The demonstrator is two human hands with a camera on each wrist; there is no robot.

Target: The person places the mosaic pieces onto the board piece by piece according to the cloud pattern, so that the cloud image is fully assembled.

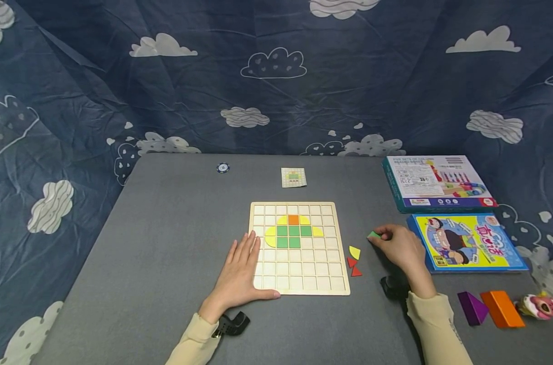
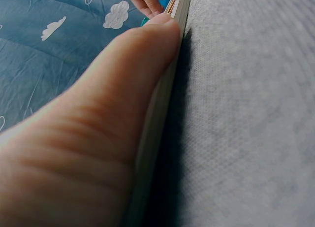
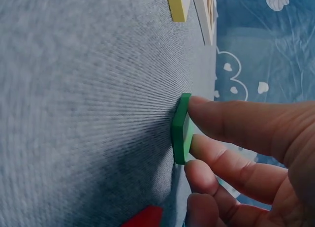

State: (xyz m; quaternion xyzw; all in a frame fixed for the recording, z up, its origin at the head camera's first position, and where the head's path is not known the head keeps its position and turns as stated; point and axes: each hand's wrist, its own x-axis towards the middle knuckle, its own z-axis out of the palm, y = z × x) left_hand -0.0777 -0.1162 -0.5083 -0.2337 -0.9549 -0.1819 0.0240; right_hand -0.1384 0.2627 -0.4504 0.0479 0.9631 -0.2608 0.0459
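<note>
My right hand (image 1: pixel 400 247) pinches a green square tile (image 3: pixel 181 131) between thumb and fingers, to the right of a wooden grid board (image 1: pixel 303 284). In the right wrist view the tile stands close to the grey cloth. The left hand (image 1: pixel 240 271) lies with straight, spread fingers along the board's lower left edge, its thumb on the front rim. On the board sit several green tiles (image 1: pixel 294 230), an orange tile (image 1: pixel 293 219) and several yellow quarter-round pieces (image 1: pixel 270 236). Beside the board's right edge lie a yellow quarter-round piece (image 1: pixel 355 252) and two red triangles (image 1: pixel 356 271).
A small pattern card (image 1: pixel 293 177) lies behind the board, a poker chip (image 1: pixel 223 168) farther left. Two boxes, one white-topped (image 1: pixel 440 185) and one yellow-blue (image 1: pixel 468 243), stand right. Purple (image 1: pixel 473 308) and orange blocks (image 1: pixel 502 309) and a figurine (image 1: pixel 542 306) lie front right.
</note>
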